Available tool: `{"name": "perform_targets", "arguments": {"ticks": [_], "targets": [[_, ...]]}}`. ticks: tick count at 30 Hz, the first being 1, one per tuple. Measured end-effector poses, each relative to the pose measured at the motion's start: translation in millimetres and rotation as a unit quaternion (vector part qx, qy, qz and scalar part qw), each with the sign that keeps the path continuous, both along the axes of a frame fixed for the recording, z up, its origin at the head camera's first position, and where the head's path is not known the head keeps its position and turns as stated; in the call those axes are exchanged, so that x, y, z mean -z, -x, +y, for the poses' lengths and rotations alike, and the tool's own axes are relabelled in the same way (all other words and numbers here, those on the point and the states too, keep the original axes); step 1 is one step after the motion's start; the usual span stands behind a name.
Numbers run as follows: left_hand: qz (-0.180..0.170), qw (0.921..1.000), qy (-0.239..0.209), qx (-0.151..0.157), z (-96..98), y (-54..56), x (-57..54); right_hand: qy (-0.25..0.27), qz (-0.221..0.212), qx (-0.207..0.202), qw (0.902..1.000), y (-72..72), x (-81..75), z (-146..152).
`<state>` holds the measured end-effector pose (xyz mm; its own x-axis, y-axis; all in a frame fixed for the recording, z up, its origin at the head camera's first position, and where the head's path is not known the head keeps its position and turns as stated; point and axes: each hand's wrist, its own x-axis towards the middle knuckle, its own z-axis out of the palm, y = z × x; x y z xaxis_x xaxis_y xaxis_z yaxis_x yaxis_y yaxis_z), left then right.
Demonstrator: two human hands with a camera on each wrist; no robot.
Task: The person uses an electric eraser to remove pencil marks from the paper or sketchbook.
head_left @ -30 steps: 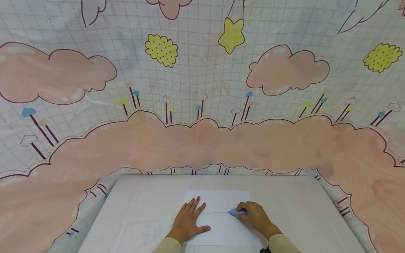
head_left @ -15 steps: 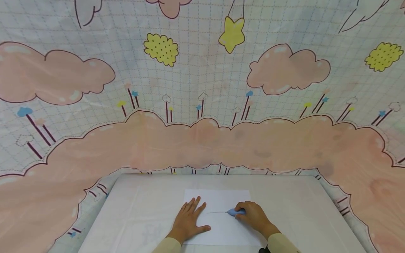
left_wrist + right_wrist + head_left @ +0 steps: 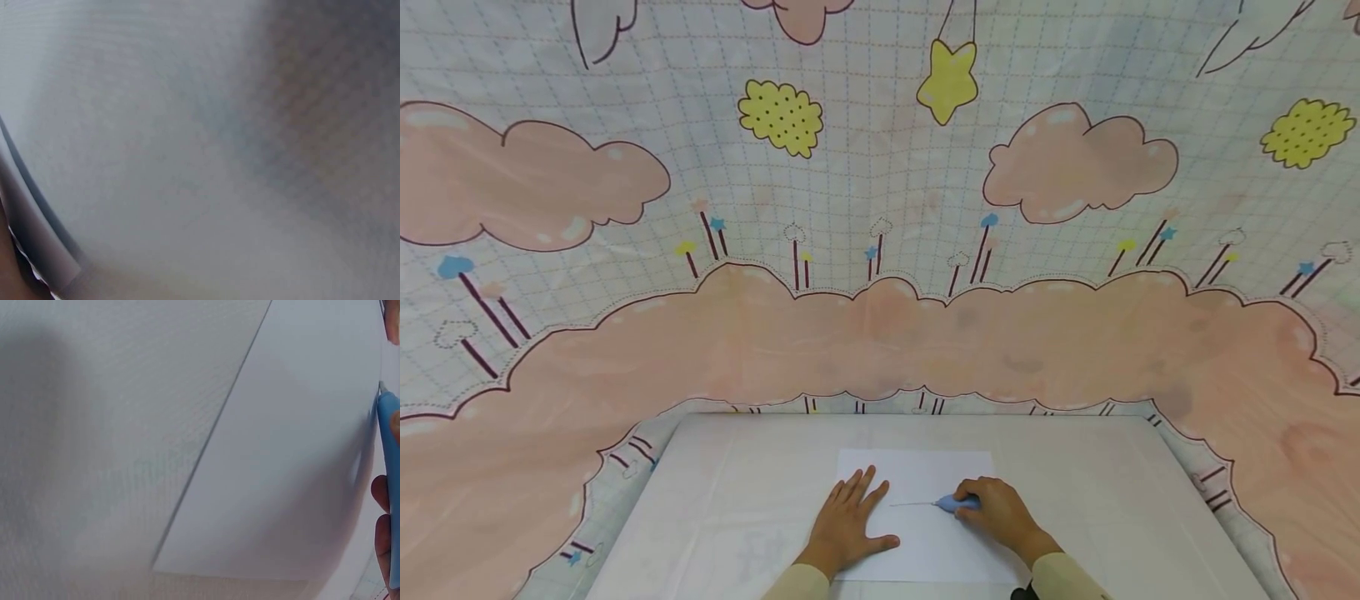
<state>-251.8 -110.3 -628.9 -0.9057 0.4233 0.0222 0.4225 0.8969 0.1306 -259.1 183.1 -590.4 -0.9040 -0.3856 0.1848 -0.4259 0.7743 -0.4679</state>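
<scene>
A sheet of white paper (image 3: 925, 558) lies on the white-covered table. My left hand (image 3: 842, 525) rests flat on its left part, fingers spread and thumb pointing right. My right hand (image 3: 1003, 512) grips a thick blue pen-shaped tool (image 3: 957, 503), its narrow tip pointing left at the paper. A thin dark line (image 3: 912, 504) runs across the sheet between the left hand and that tip. In the right wrist view the tool (image 3: 391, 469) shows a slim greyish tip, with fingers curled at its handle. The left wrist view shows mostly blurred pale surface.
The white table (image 3: 737, 475) spreads out around the paper on both sides and behind it. A patterned cloth (image 3: 880, 350) with clouds and stars hangs behind the table and down its sides. A dark object (image 3: 1024, 593) sits at the right wrist.
My right hand and the blue tool have slid slightly left along the thin line. The left hand and the paper have stayed in place.
</scene>
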Motion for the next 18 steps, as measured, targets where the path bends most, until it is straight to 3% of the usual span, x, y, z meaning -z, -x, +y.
{"name": "perform_targets", "arguments": {"ticks": [18], "targets": [[-0.009, 0.9999, 0.001, -0.006, 1.5, -4.0, -3.5, -0.001, -0.004, 0.012, 0.9999, -2.8, 0.7, 16.2]]}}
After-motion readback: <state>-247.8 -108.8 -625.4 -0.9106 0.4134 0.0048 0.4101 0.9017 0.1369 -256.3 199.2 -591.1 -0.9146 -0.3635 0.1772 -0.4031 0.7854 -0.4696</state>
